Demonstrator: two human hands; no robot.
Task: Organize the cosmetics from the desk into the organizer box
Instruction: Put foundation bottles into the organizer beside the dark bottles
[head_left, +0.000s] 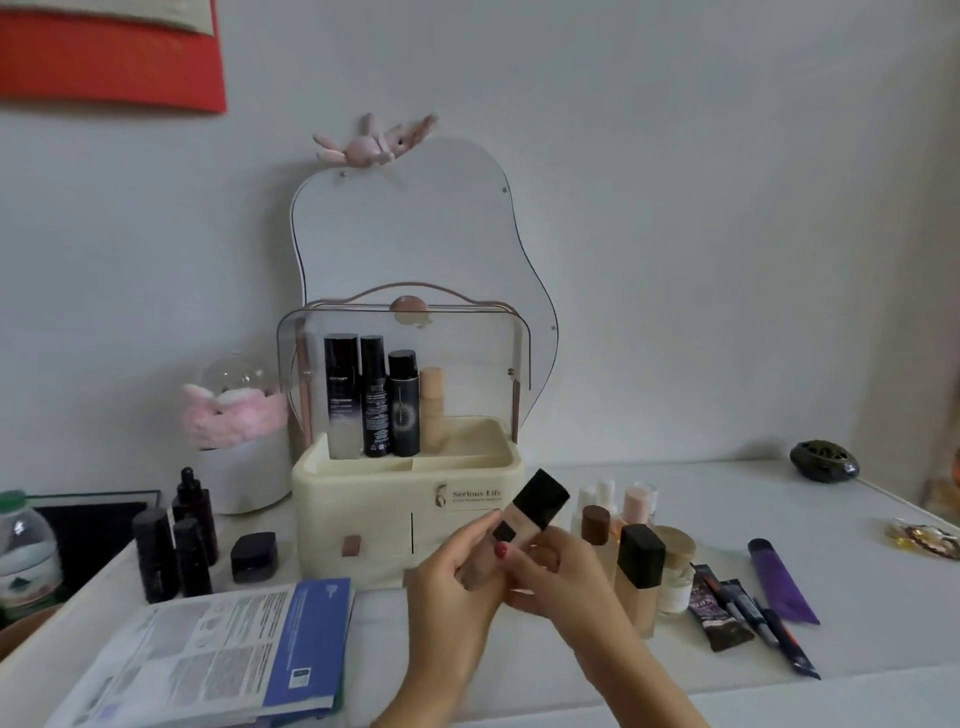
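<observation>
Beige foundation bottle (522, 525), black cap tilting up-right toward the organizer box (363, 499) just behind, is what I'm seeing both hands, left (457, 582) and right (561, 577), gripping together above the counter (779, 519).

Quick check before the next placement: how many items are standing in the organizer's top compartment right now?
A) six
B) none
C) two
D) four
D: under the raised clear lid, the organizer box holds three black bottles in a row and one beige bottle to their right, while both hands hold another foundation bottle in front of it.
</observation>
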